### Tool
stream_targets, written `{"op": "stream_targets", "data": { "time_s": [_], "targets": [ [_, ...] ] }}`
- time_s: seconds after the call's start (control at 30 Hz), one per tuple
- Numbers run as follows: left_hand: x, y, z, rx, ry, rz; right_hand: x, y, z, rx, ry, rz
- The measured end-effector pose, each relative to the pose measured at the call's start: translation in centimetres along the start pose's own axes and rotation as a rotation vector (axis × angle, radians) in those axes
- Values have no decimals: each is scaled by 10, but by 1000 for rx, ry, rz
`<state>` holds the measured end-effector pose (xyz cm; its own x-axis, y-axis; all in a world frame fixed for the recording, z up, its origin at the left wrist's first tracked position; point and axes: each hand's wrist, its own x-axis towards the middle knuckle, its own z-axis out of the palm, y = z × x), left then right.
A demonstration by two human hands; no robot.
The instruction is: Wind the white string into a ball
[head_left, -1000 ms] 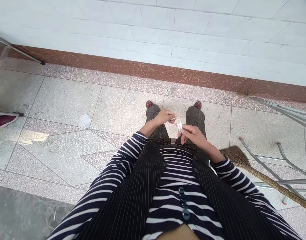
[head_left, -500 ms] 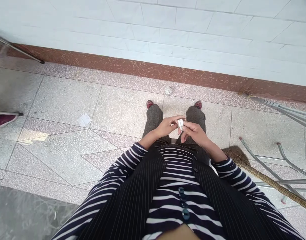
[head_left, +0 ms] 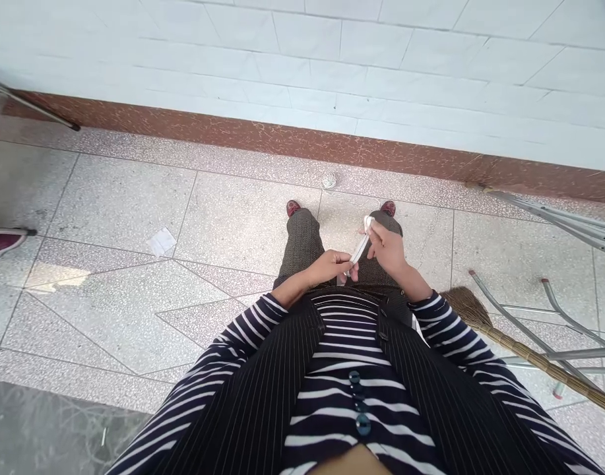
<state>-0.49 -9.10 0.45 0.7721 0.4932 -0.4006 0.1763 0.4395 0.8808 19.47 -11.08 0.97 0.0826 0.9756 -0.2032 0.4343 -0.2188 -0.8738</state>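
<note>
Several rows of smooth, pale tiles point(head_left: 312, 36) lined the wall point(head_left: 361, 142) above a speckled stone floor point(head_left: 237, 218). At right, a broom point(head_left: 464, 305) showed stiff brown bristles and a ridged handle. Above coarse-textured trousers point(head_left: 302, 244), the left hand point(head_left: 330, 266) and right hand point(head_left: 388, 247) each had fingers pinched nearly together, gripping opposite ends of a flat white strip point(head_left: 360, 250). It slanted between them, folded over at the right-hand end. A round, whitish ball point(head_left: 328, 179) sat near the wall.
</note>
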Motion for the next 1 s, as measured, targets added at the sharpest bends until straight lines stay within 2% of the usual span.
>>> {"op": "stream_targets", "data": {
  "time_s": [0.07,0.13,0.23,0.3,0.37,0.5,0.67,0.73,0.87,1.0],
  "targets": [
    [-1,11,-10,68,62,18,-7,9,0,-211,-97,-30],
    [1,21,-25,187,129,44,-18,13,2,-291,-226,-55],
    [12,31,-45,434,236,91,-35,8,5,-144,-369,-38],
    [22,31,-52,565,295,110,-40,0,6,31,-407,31],
    [30,28,-53,620,288,113,-42,-7,4,205,-449,123],
    [35,18,-40,653,250,184,-36,-15,-2,517,-515,247],
    [18,10,-22,636,454,460,-30,-16,-4,771,-441,315],
    [11,9,-16,655,489,519,-29,-17,-2,818,-433,312],
    [9,10,-11,611,414,495,-28,-22,2,839,-452,280],
    [19,3,-8,371,333,415,-28,-29,3,810,-465,184]
  ]
}}
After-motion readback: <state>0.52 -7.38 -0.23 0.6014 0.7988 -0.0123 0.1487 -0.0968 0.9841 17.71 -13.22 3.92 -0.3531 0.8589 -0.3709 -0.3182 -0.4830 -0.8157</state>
